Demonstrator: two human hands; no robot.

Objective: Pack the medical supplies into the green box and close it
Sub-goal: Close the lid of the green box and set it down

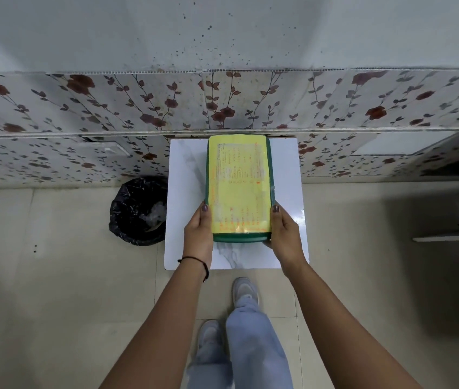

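Observation:
The green box [238,237] stands lengthwise on a small white marbled table [186,192], its lid down. A yellow sheet with orange handwriting covers the lid. My left hand [198,234] grips the box's near left side, thumb on top of the lid. My right hand [284,234] grips the near right side the same way. No loose medical supplies are visible; the inside of the box is hidden.
A bin lined with a black bag [138,210] stands on the floor just left of the table. A floral-tiled wall [222,108] rises right behind the table. My legs and shoes [243,293] are in front of the table on the tiled floor.

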